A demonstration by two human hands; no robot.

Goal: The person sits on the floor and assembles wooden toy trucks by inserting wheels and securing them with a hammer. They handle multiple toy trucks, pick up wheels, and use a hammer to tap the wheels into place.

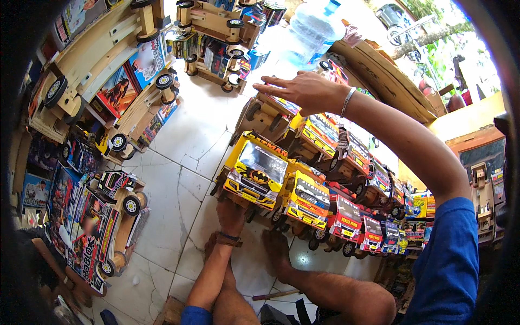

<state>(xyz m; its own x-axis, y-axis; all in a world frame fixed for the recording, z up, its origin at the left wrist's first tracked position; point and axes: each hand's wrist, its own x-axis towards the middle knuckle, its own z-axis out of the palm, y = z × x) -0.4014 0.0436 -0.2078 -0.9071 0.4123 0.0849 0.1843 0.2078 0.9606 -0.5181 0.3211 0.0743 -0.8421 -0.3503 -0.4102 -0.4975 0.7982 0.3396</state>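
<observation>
My left hand (230, 213) is at the front lower edge of a yellow toy truck (254, 170) with a black bat emblem; its fingers are tucked under the bumper. My right hand (303, 89) reaches far forward, palm down and fingers spread, on top of a wooden-bodied toy truck (265, 114) behind the yellow one. A second yellow truck (306, 197) and a red one (344, 216) stand in a row to the right. My bare foot (277, 254) rests on the floor just in front of that row.
Unpainted wooden toy trucks (124, 59) with picture stickers lie at the upper left and lower left (108, 216). A large clear water jug (314, 27) stands at the back. More painted trucks (379, 187) line the right. A wooden board (379, 76) leans behind them. The floor is white tile (179, 179).
</observation>
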